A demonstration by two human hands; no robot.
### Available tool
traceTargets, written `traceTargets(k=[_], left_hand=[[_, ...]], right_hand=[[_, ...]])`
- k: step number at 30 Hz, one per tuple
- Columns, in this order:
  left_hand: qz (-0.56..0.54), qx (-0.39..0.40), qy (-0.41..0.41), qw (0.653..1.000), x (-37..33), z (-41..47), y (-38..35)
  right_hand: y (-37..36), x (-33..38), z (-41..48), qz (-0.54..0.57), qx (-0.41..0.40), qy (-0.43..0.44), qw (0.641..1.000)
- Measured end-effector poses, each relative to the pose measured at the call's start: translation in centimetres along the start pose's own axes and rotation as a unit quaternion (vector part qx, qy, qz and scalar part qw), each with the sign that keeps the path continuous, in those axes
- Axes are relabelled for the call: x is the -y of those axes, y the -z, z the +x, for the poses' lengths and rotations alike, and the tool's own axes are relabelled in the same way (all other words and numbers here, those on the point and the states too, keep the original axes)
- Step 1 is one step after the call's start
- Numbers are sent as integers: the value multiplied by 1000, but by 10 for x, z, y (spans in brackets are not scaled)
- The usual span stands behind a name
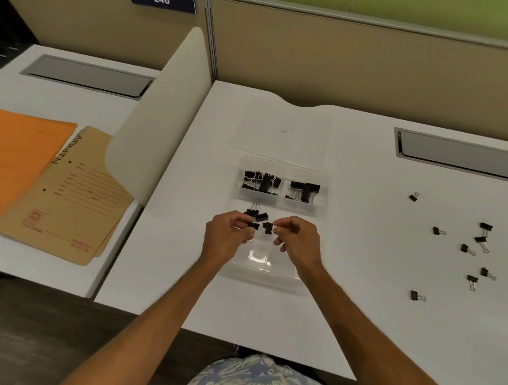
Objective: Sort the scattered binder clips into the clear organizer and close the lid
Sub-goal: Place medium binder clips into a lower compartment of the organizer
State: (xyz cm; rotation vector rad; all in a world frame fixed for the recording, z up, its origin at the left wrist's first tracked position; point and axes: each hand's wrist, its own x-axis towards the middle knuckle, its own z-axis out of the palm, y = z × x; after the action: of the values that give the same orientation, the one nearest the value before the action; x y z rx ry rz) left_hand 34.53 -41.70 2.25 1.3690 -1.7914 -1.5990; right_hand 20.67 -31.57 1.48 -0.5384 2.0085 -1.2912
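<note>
The clear organizer (317, 214) lies open on the white desk, its lid (283, 131) flat behind it. Large black clips (261, 181) fill its far left compartment and more clips (305, 189) sit in the far right one. A few small clips (256, 214) lie in the middle left compartment. Over the organizer's middle, my left hand (228, 235) pinches a small black binder clip (254, 225), and my right hand (296, 239) pinches another small clip (267, 227). Several small clips (478, 247) lie scattered on the desk to the right.
A grey cable tray (463, 154) is set into the desk at the back right. A curved white divider (162, 121) separates the neighbouring desk, where an orange folder (17, 160) and a brown folder (68, 198) lie. Beige partition walls stand behind.
</note>
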Motion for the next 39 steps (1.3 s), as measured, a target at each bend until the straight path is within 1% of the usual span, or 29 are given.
traceTargets(k=[4, 7, 9, 13, 15, 17, 21, 25, 29, 31, 36, 39], left_hand=[[-13, 21, 2, 1000, -8, 13, -15], [-10, 42, -4, 999, -18, 22, -29], [15, 60, -20, 998, -22, 27, -40], [129, 75, -69, 986, -22, 41, -60], [162, 83, -84, 980, -22, 43, -65], [184, 78, -91, 975, -22, 46, -69], [249, 58, -98, 962, -26, 49, -76], [275, 52, -102, 955, -29, 53, -82], [260, 53, -122, 956, -27, 53, -81], [245, 52, -131, 959, -25, 53, -79], [202, 41, -162, 965, -24, 41, -83], [182, 40, -201, 962, -28, 30, -97]], right_hand=[[14, -3, 8, -1, -63, -9, 998], [27, -6, 16, -37, -114, -9, 993], [35, -7, 20, -75, -126, -10, 989], [40, -7, 26, -198, -110, 6, 974], [40, -5, 29, -246, -90, 14, 965], [39, -4, 33, -283, -76, 14, 956], [36, -3, 38, -331, -79, 6, 940], [35, -5, 43, -356, -55, 20, 933], [38, -7, 43, -416, -19, 59, 907], [42, -8, 41, -409, -25, 82, 909], [59, -10, 27, -331, -75, 112, 934], [76, -16, 16, -295, -107, 121, 942]])
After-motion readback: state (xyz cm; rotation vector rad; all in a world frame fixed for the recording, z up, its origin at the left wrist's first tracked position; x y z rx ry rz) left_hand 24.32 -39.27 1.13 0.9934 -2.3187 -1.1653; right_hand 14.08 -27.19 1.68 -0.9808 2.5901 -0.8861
